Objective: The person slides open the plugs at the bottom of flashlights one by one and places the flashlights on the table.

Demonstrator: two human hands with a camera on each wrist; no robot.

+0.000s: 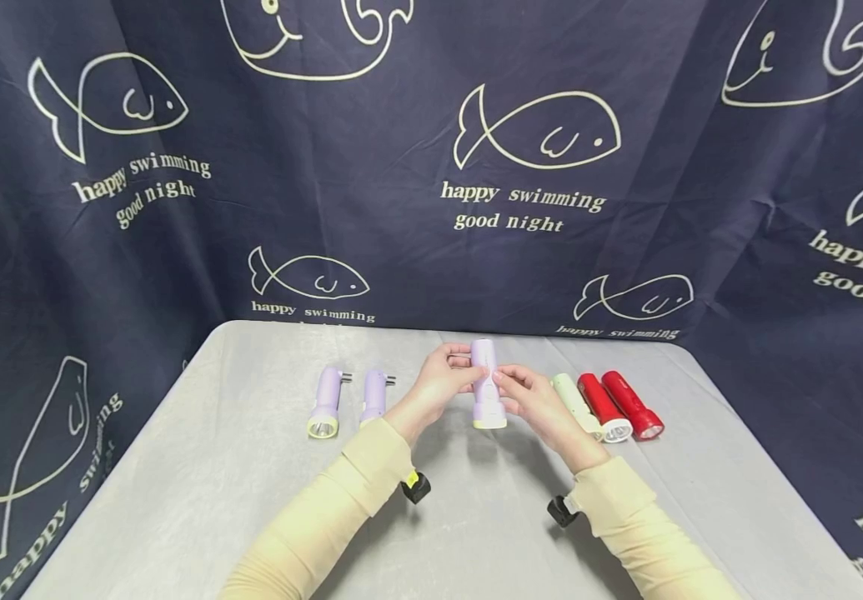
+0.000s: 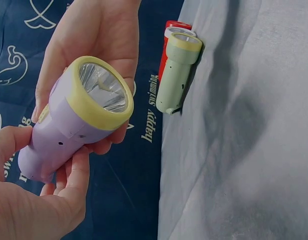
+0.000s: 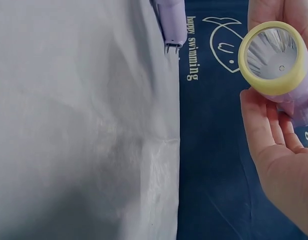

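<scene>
A purple flashlight (image 1: 487,387) with a yellow rim is held above the table between both hands, its lens end towards me. My left hand (image 1: 439,379) grips it from the left, thumb on one side and fingers on the other, as the left wrist view shows. From the right, my right hand (image 1: 539,400) holds the same flashlight, fingers curled under its body in the right wrist view. The clear lens and silver reflector (image 2: 103,87) face the wrist cameras. Parts of the flashlight's body are hidden behind the fingers.
Two more purple flashlights (image 1: 328,400) (image 1: 374,392) lie left on the grey table (image 1: 476,533), metal prongs sticking out. On the right lie a pale green flashlight (image 1: 574,400), a red one with a white rim (image 1: 602,404) and an all-red one (image 1: 632,404). A dark blue fish-print curtain (image 1: 416,167) hangs behind.
</scene>
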